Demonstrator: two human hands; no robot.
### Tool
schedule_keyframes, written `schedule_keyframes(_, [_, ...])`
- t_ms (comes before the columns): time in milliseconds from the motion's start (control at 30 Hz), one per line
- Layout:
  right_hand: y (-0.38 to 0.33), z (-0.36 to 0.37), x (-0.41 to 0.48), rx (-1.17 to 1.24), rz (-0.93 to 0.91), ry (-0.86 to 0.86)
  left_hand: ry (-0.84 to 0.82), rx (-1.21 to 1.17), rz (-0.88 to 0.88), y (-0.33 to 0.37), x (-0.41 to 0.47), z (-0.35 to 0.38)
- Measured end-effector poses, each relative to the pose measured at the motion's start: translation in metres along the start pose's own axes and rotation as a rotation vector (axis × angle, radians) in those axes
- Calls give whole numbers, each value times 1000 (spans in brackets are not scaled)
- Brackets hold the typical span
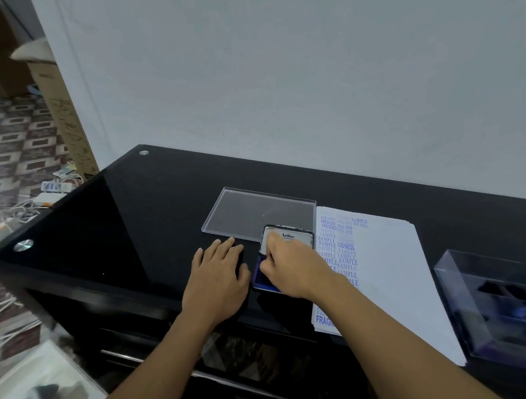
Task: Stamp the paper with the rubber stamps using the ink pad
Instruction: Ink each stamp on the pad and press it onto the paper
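The right grip (287,266), a bare hand with curled fingers, covers most of the open ink pad (261,282). Whatever it may pinch is hidden beneath it. Its forearm crosses the paper (386,268) and cuts off blue stamped words, one showing only "FRAGI". The faintest top stamps are too pale to read. The clear box (499,300) at right is cropped by the edge, its dark and blue contents blurred.

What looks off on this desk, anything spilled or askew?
No spill or damage visible. Only oddity: blue stamp impressions crowd the left edge of the paper, overlapping, and one near the ink pad looks upside down.
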State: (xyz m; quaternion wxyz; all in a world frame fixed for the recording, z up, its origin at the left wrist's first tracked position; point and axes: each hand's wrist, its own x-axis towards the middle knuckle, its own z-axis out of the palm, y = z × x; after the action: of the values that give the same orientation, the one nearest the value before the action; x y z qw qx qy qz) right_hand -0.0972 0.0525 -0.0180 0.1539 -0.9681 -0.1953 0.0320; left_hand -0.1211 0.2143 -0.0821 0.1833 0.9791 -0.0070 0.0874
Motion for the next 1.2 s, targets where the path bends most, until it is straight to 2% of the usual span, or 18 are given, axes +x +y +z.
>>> schedule_keyframes(367, [-2, -2, 3, -3, -2, -12, -18, -17, -8, 1, 0, -1])
schedule_keyframes(600, [2, 1, -4, -4, -25, 19, -106, -28, -20, 4, 12, -12])
schedule_keyframes(767, [3, 3, -7, 22, -32, 50, -70, -57, 7, 14, 18, -28])
schedule_keyframes(933, [0, -2, -1, 51, -2, -6, -34, -111, 30, 29, 26, -44])
schedule_keyframes(1200, [23, -53, -7, 186, 77, 3, 43, -266, 67, 67, 43, -71])
